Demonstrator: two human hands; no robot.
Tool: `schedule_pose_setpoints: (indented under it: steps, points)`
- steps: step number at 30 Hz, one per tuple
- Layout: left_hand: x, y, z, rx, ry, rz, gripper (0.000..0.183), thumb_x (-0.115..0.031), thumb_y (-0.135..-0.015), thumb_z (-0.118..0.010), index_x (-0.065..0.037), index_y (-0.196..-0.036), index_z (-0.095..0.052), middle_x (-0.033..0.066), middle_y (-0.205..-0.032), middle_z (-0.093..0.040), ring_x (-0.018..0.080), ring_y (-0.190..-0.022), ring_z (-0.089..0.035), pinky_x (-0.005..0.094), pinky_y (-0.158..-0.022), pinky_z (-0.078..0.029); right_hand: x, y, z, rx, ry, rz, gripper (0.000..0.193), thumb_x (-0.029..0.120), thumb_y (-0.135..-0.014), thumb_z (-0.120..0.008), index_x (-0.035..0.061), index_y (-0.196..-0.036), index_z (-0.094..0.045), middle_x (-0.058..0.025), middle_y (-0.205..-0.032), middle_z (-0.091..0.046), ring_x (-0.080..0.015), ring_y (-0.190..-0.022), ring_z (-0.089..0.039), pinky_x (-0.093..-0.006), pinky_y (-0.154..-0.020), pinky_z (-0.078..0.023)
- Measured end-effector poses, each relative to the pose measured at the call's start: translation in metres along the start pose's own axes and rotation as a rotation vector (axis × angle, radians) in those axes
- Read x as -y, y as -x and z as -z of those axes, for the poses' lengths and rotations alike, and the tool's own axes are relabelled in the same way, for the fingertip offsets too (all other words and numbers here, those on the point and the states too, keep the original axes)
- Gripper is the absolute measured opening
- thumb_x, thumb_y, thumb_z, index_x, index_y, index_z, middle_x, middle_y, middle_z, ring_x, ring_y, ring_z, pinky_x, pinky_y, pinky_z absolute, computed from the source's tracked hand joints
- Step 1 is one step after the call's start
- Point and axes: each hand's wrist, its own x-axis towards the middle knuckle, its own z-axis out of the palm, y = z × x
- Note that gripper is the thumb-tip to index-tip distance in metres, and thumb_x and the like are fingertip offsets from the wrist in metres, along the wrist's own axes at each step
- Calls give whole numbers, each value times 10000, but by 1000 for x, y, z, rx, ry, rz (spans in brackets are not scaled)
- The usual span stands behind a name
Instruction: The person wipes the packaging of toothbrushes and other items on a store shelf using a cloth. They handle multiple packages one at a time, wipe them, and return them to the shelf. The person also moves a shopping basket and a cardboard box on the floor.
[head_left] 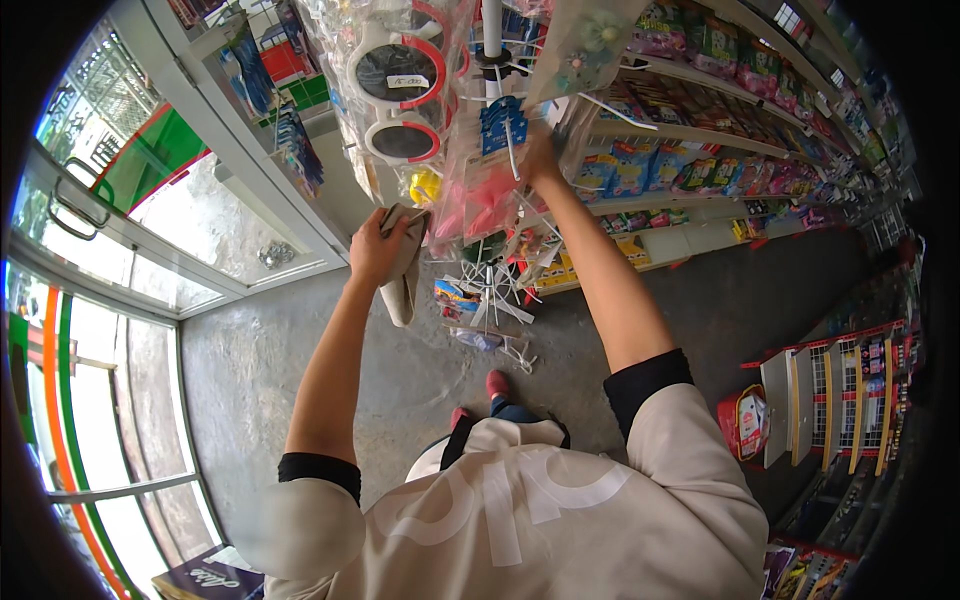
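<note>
The left hand [378, 243] grips a grey cloth [404, 270], fingers wrapped over its top edge so the rest hangs down in a loose fold below the palm. The cloth sits right against the lower bagged toys on a white display rack [492, 40], which suggests it is held bunched that way to give a firm pad for pressing on the packets. The rack is a thin pole with wire hooks, so everything on it hangs in clear bags: oversized white and red toy glasses [400, 75], a yellow toy [424, 185], a blue card [503, 125] and pink items below.

The right hand [541, 160] reaches higher, into the hanging packets just beside the blue card. It looks to steady or part the bags, which swing freely on their hooks. Its fingers are hidden behind the plastic, so I cannot tell whether they are closed on a packet or spread.

Both arms are raised and stretched forward, elbows nearly straight, the left angled up from the lower left, the right from the lower right and crossing in front of snack shelves [690, 130]. Black sleeve cuffs show above the elbows. On the concrete floor [260, 360] at the rack's foot lie loose white hooks and a small packet. A glass door [120, 210] stands to the left.
</note>
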Motion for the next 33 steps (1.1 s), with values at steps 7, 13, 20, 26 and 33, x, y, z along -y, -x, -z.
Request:
schedule_pose_setpoints:
  steps: [7, 13, 20, 26, 33]
  points:
    - [5, -2, 4, -12, 66, -8, 492, -499, -846, -681, -40, -1023, -661, 184, -939, -698, 355, -894, -666, 408, -774, -502, 27, 7, 17, -20, 118, 89, 450, -67, -683, -617, 58, -1115, -618, -177, -1033, -666, -324, -1061, -627, -361, -874, -493]
    - [18, 2, 16, -44, 256, 15, 552, -505, -793, -743, -16, -1038, -675, 163, -941, -713, 283, -876, -687, 371, -783, -514, 76, 19, 32, 72, -265, -474, 474, -126, -745, -475, 73, -1152, -615, -59, -895, -637, -180, -867, -603, -298, -761, -477]
    - [33, 15, 25, -62, 430, 70, 522, -469, -814, -744, 17, -993, -678, 145, -876, -710, 206, -799, -664, 334, -742, -505, 123, 53, 40, 95, -258, -381, 349, 76, -915, -453, 75, -1239, -582, -34, -1010, -639, -130, -898, -576, -277, -782, -461]
    - [37, 25, 21, -50, 415, 71, 543, -491, -805, -743, 14, -991, -672, 160, -876, -708, 237, -818, -677, 347, -754, -507, 124, 68, 35, 140, -192, -404, 321, 205, -945, -495, 49, -1210, -589, -55, -1109, -649, -138, -987, -576, -292, -849, -452]
    - [31, 34, 30, -29, 375, 78, 573, -523, -795, -739, 8, -997, -667, 171, -893, -706, 268, -837, -686, 369, -767, -512, 88, 65, 17, 130, -253, -506, 324, 236, -974, -462, 59, -1213, -588, -61, -1088, -645, -148, -937, -566, -316, -806, -456]
